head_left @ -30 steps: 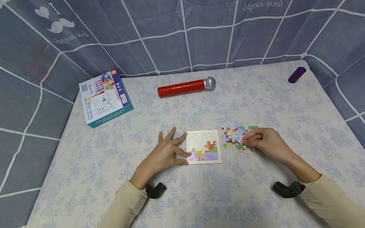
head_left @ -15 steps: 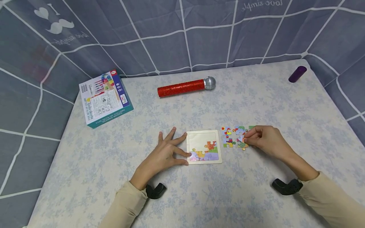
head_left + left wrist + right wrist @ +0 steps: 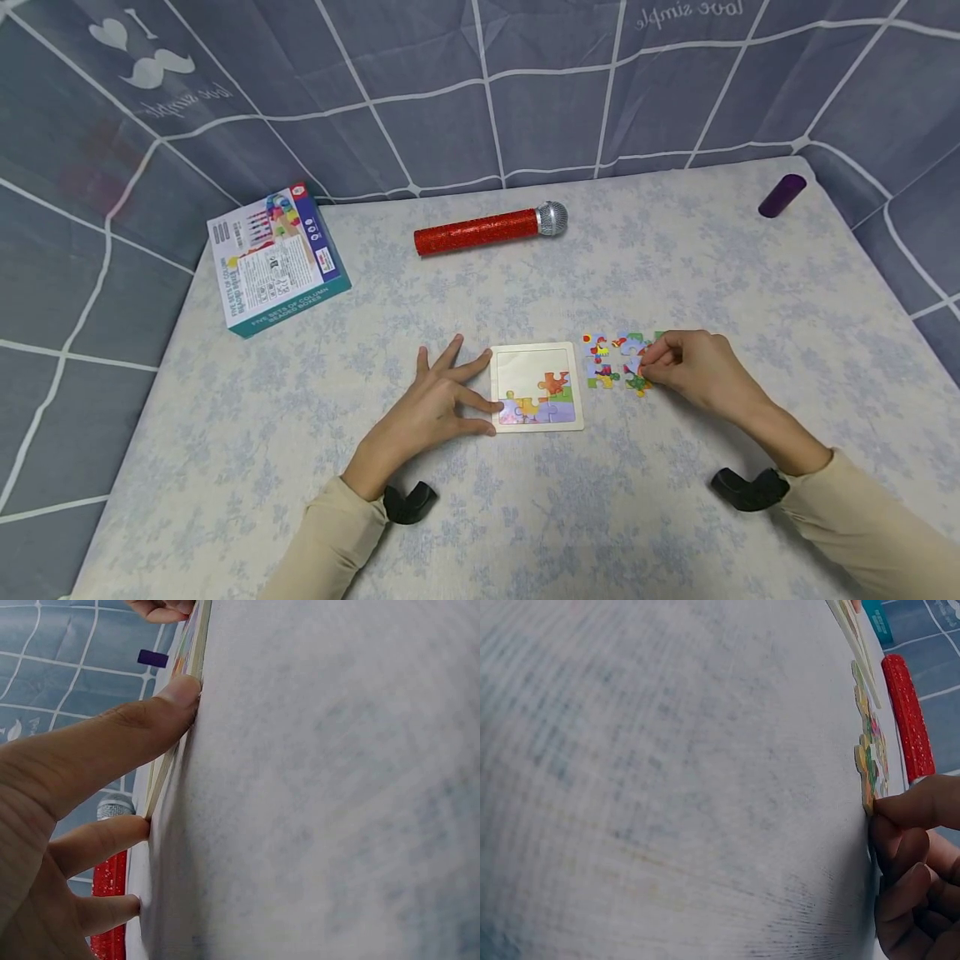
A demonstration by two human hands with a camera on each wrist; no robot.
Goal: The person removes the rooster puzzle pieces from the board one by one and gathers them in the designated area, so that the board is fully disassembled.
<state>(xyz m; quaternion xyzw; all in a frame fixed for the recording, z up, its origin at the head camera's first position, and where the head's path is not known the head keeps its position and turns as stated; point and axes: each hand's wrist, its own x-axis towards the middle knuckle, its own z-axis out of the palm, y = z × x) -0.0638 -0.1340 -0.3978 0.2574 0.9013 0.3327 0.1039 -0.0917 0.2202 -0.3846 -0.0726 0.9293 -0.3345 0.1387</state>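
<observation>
A square jigsaw tray [image 3: 536, 348] with a pale raised frame lies in the middle of the table in the head view. Fitted pieces [image 3: 551, 410] fill its bottom row and part of its right side. With fingers spread, my left hand [image 3: 431, 400] rests at the tray's left edge, thumb and fingertips touching the frame. To the right lies a cluster of loose jigsaw pieces [image 3: 600, 372]. My right hand [image 3: 697, 371] pinches a jigsaw piece [image 3: 868, 799] at the cluster's right side between thumb and forefinger; the hand hides part of the cluster.
Behind the tray lies a red glittery microphone [image 3: 480, 232] with a silver head. A boxed bead toy [image 3: 277, 258] sits at the back left, and a small purple cylinder [image 3: 782, 196] at the far right corner. A grey tiled-pattern curtain [image 3: 555, 100] hangs behind the table.
My right hand has shifted the pinched piece slightly right, widening the gap within the loose cluster, then hardly moved. The left hand and tray have stayed still.
</observation>
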